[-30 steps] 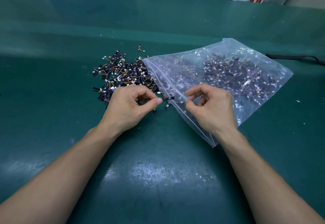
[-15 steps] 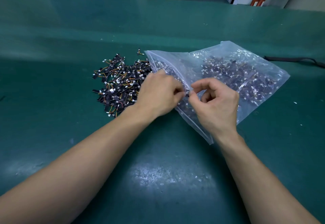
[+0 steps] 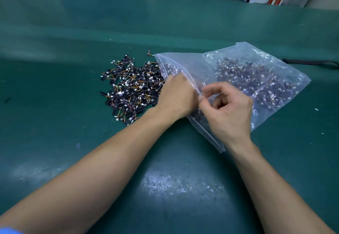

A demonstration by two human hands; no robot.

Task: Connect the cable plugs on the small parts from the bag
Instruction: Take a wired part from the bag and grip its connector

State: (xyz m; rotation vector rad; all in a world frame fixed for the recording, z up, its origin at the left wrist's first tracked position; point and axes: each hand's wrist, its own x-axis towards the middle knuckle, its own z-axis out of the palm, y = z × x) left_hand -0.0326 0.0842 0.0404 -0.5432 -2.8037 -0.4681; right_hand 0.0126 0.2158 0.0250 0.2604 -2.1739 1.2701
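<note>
Left grip: your left hand [image 3: 177, 96] lies knuckles-up at the mouth of the clear plastic zip bag [image 3: 200, 65]. Its fingers are tucked out of sight beneath it, so I cannot tell whether they hold a part or nothing.
Right grip: your right hand [image 3: 229, 110] is curled, with thumb and forefinger closed in a pinch on the bag's upper lip, right against your left hand. The contact is blurred, so this is a judgement.
Why that pinch: lifting the lip likely keeps the mouth open, so the left fingers can reach in without snagging the film.
Loose parts: a heap of small black strip boards with orange-yellow wires and white plugs [image 3: 132, 88] lies just left of your left grip, running up to the bag's mouth on the dark green bench mat [image 3: 165, 188].
Bagged parts: the bulk [image 3: 253, 79] sits deep inside, beyond and right of your right grip.
Step, judged: you are fetching a part; no plugs are visibly being mated.
Watch: the wires tangle, so one part may drag its neighbours out.
</note>
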